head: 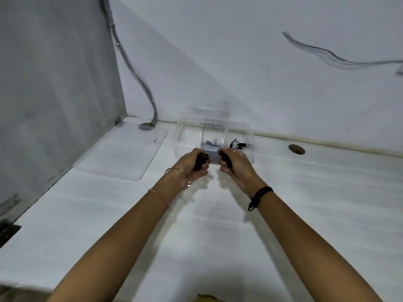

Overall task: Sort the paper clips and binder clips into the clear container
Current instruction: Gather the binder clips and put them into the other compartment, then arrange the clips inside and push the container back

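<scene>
A clear container point(185, 131) stands on the white table near the back wall. In its middle a smaller clear compartment point(212, 132) holds a heap of small bluish and silver paper clips point(209, 144). Black binder clips point(238, 145) lie in the right part. My left hand point(197, 164) is at the container's near edge, closed around a dark object that looks like a black binder clip point(200, 161). My right hand point(232, 163) is beside it, closed around a similar dark object point(225, 159). Blur hides the details of both.
A clear flat lid point(122, 153) lies to the left of the container. Two cable holes point(146, 126) point(296, 149) sit along the table's back edge, and a grey cable point(133, 62) runs up the wall. A grey partition point(54, 94) bounds the left side.
</scene>
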